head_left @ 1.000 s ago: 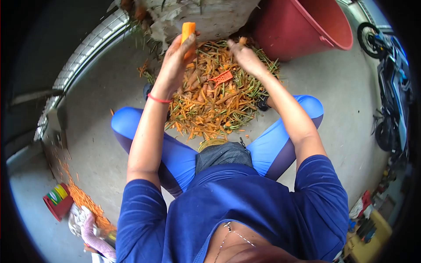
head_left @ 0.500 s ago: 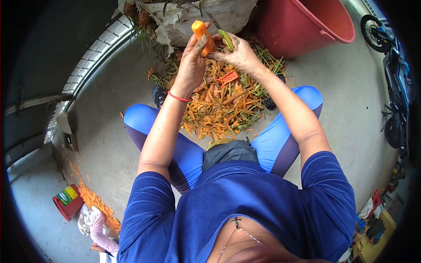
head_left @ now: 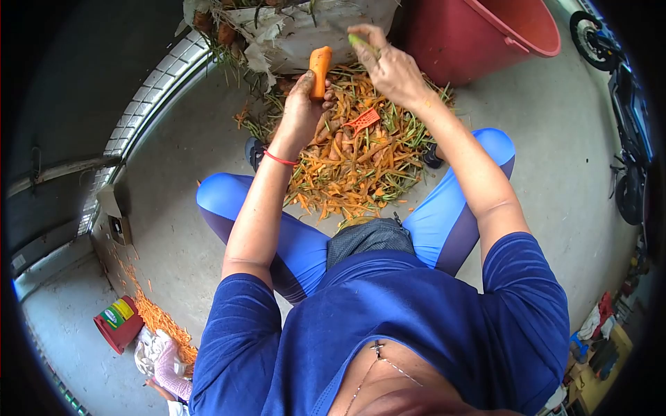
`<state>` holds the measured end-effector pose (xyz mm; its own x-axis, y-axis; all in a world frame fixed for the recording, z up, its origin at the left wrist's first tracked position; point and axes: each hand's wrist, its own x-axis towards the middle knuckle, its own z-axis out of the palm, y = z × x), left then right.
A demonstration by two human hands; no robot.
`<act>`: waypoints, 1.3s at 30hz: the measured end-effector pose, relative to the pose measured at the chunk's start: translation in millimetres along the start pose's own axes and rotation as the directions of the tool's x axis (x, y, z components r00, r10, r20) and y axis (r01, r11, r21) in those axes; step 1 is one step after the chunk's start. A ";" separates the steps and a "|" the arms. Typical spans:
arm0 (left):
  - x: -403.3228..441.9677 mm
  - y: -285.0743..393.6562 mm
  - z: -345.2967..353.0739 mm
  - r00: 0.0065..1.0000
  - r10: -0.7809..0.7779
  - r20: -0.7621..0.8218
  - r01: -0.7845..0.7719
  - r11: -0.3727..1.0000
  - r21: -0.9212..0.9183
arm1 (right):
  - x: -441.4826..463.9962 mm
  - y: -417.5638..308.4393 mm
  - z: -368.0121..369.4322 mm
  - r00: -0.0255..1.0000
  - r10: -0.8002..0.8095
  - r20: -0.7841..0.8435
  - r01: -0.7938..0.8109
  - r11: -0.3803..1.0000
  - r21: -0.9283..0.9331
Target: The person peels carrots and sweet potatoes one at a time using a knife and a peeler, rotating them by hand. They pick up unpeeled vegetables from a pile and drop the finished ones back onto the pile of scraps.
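Note:
A peeled orange carrot [head_left: 320, 68] stands upright in my left hand [head_left: 302, 104], its fingers wrapped round the lower part. To the right and slightly higher, my right hand [head_left: 399, 75] is closed on a knife [head_left: 361, 44] with a green handle. The knife's blade is blurred against the white sack, and the two hands are apart. Below them, between my feet, lies a heap of carrot peelings [head_left: 333, 182] mixed with green stalks and some carrots. An orange plastic piece with slots [head_left: 363, 120] rests on the heap.
Ahead stands a torn white sack [head_left: 312, 31] with carrots at its left. A big red tub [head_left: 465, 48] leans at the upper right. A motorcycle [head_left: 628, 132] is far right. At lower left are a red bucket [head_left: 119, 336], more peelings [head_left: 159, 319] and another person's pink sleeve [head_left: 168, 364].
My right hand has moved away from the carrot, up and to the right, with the knife. The carrot in my left hand has dropped slightly and become more upright.

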<state>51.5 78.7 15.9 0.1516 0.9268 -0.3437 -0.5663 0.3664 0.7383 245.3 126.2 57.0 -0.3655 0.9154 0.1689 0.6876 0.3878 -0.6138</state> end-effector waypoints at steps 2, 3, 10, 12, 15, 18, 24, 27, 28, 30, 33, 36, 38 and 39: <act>1.5 -1.3 0.8 0.998 0.061 -0.003 -0.061 0.994 -0.094 | -6.8 -13.9 4.5 0.993 0.011 0.118 -0.007 0.999 -0.037; 2.1 -2.6 1.6 0.996 0.093 0.016 -0.091 0.992 -0.084 | -12.0 -13.5 15.8 0.994 -0.097 0.043 0.102 0.989 -0.108; 0.3 -2.9 4.6 0.978 0.175 0.118 -0.168 0.984 -0.066 | -12.4 -10.4 19.4 0.988 -0.152 0.012 0.152 0.987 -0.057; -3.0 -3.7 6.2 0.978 0.178 0.111 -0.168 0.982 -0.091 | -7.6 -2.7 18.2 0.992 -0.129 -0.009 0.128 0.989 -0.072; 0.7 -4.4 3.6 0.985 0.138 0.108 -0.122 0.982 -0.142 | 0.8 15.1 18.7 0.997 -0.077 -0.001 0.076 0.981 -0.177; -10.4 1.8 11.9 0.981 0.112 0.156 -0.081 0.979 -0.189 | 15.9 57.7 20.3 0.998 0.043 -0.050 -0.053 0.977 -0.207; -5.7 8.0 2.7 0.985 0.114 0.132 -0.066 0.945 -0.320 | -5.9 5.2 25.1 0.996 -0.078 0.048 0.079 0.997 -0.025; -7.5 10.0 6.4 0.986 0.070 0.152 -0.008 0.926 -0.377 | -5.5 0.8 44.3 0.900 -0.355 -0.252 0.336 0.935 -0.116; -7.4 10.7 5.9 0.981 0.053 0.184 0.026 0.914 -0.405 | -2.5 3.7 39.5 0.941 -0.284 -0.185 0.265 0.957 -0.121; -8.8 12.2 7.0 0.975 0.024 0.222 0.080 0.890 -0.449 | 6.0 10.3 26.4 0.989 -0.137 -0.047 0.129 0.982 -0.139; -13.5 13.7 8.3 0.948 0.002 0.319 0.165 0.852 -0.496 | 19.0 48.9 26.5 0.982 0.187 0.005 -0.187 0.982 -0.016; -17.3 19.2 15.6 0.989 0.009 0.147 0.008 0.993 -0.115 | 14.3 41.9 23.4 0.985 0.174 0.012 -0.172 0.964 0.203; -14.2 16.0 10.5 0.986 0.145 0.078 -0.160 0.952 0.261 | 5.3 20.9 20.8 0.996 0.094 -0.005 -0.088 0.942 0.323; -10.1 13.4 3.3 0.982 0.169 0.089 -0.188 0.937 0.295 | 1.4 17.5 19.9 0.997 0.077 0.000 -0.074 0.956 0.284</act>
<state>45.1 74.6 31.2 0.1255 0.9789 -0.1612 -0.3197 0.1937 0.9275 244.4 132.1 31.1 -0.3114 0.9425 0.1214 0.5059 0.2725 -0.8184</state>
